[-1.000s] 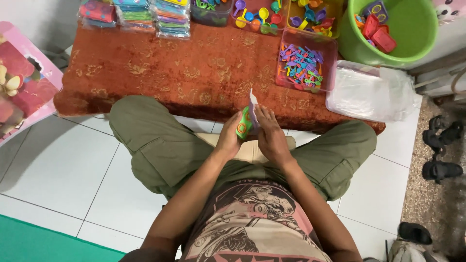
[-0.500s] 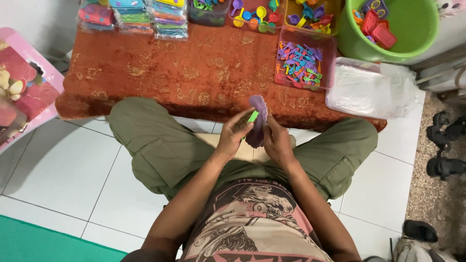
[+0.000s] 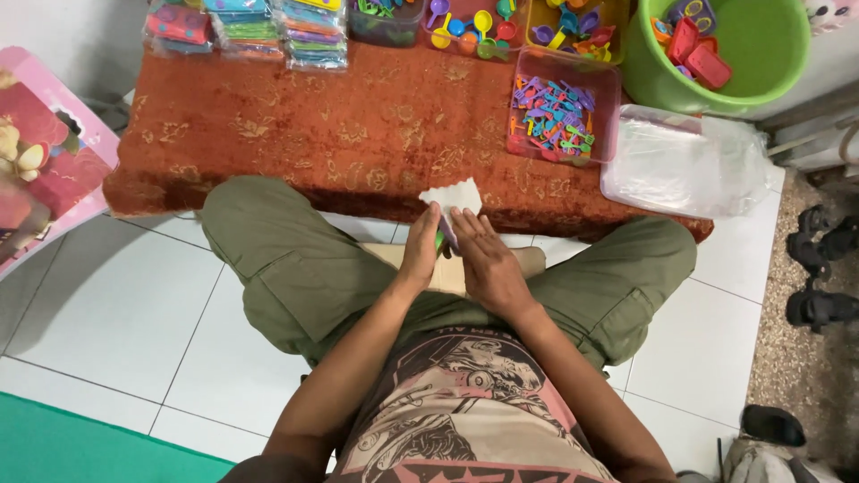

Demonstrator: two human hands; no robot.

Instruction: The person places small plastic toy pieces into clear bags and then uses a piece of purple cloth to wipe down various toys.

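Note:
I sit cross-legged on white tiles in olive trousers. My left hand [image 3: 420, 250] and my right hand [image 3: 479, 264] are pressed together over my lap, just in front of the rug's edge. Between them they hold a small clear plastic packet [image 3: 452, 199] whose white top sticks up above the fingers. Inside it, a bit of green toy [image 3: 439, 240] and a purple piece show between the palms. Most of the packet is hidden by my hands.
A rust-red rug [image 3: 313, 134] lies ahead. On it stand a clear pink box of small coloured toys [image 3: 559, 112], trays of toy spoons [image 3: 474, 27], stacked packets [image 3: 268, 31], a green bucket [image 3: 716, 54] and a pile of clear bags [image 3: 684, 165]. Sandals lie at the right.
The purple toy that stood up between my hands has gone down into the packet. My hands have closed flat around it and the packet's white top now shows above them.

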